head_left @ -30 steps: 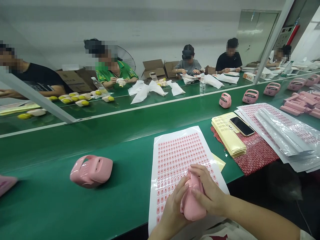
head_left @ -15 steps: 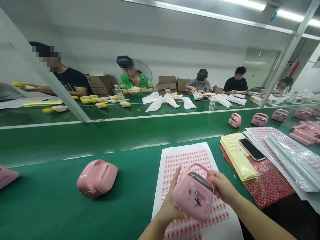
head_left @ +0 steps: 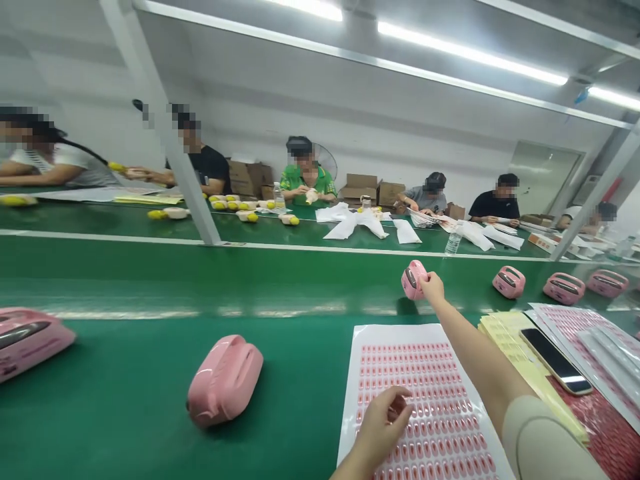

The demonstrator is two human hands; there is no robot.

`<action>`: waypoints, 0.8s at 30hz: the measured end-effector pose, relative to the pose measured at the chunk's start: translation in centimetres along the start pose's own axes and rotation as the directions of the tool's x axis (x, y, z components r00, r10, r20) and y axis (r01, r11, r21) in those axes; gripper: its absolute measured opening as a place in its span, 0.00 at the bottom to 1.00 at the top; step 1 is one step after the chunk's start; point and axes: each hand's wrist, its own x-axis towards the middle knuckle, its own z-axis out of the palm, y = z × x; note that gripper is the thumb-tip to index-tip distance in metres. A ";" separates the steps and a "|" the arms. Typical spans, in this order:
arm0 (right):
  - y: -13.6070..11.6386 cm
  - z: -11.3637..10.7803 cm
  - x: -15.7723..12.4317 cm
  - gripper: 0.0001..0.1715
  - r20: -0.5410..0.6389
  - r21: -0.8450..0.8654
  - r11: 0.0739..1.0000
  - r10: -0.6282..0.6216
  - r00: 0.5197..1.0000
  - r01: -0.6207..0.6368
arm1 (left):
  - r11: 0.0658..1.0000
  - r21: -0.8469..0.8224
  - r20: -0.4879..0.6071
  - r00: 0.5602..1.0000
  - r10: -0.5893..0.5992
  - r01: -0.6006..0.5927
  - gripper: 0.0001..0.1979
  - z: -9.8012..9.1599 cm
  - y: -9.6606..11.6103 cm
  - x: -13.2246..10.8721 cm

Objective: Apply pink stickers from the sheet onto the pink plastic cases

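Observation:
With my right arm stretched out, my right hand [head_left: 433, 289] grips a small pink rounded case with a handle [head_left: 413, 280]. It is tilted, over the green belt beyond the near worktop. A dark glossy strip shows on it. My left hand [head_left: 384, 421] holds nothing; its fingers are bent, with a gap between thumb and forefinger. Beneath that hand lies a white sheet of small red and pink oval stickers [head_left: 410, 373]. Left of the sheet stands another pink case [head_left: 226, 380], and one more [head_left: 33, 340] is cut by the left edge.
Several pink cases, one nearest [head_left: 509, 283], stand along the belt at right. A phone [head_left: 556, 360] lies on yellow sheets [head_left: 505, 333], beside more sticker sheets and red bubble wrap [head_left: 590, 420]. A slanting metal post [head_left: 170, 140] rises at left. Co-workers sit across the belt.
The pink case has moved from between both hands over the sticker sheet out to the belt, in my right hand. My left hand has let go. The view has swung left.

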 end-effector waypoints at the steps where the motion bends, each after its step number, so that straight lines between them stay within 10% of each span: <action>1: -0.1 0.6 0.8 0.11 -0.006 -0.012 1.000 0.021 1.000 -0.021 | 1.000 0.012 -0.013 1.000 0.005 -0.005 0.11 0.0 0.1 0.0; 10: 1.4 2.2 1.5 0.18 0.020 0.010 0.999 0.036 0.999 -0.036 | 0.989 0.122 -0.060 0.994 0.096 -0.088 0.08 0.2 0.4 0.4; 15: 2.4 -0.1 -2.6 0.25 0.071 0.079 0.994 -0.087 0.994 0.081 | 0.947 0.229 -0.264 0.922 0.284 -0.226 0.08 -1.5 1.9 0.5; 18: 5.1 -2.5 -6.5 0.23 0.134 0.151 0.977 -0.171 0.976 0.150 | 0.916 0.342 -0.548 0.747 0.376 -0.210 0.10 -4.6 2.8 -0.3; 22: 10.4 -6.0 -11.2 0.22 0.128 0.263 0.956 -0.171 0.977 0.133 | 0.923 0.386 -0.874 0.325 0.362 0.009 0.23 -10.3 3.4 -2.3; 24: 12.5 -7.4 -13.0 0.23 0.142 0.297 0.952 -0.117 0.983 0.071 | 0.927 0.359 -0.921 0.198 0.334 0.107 0.32 -13.2 3.4 -3.2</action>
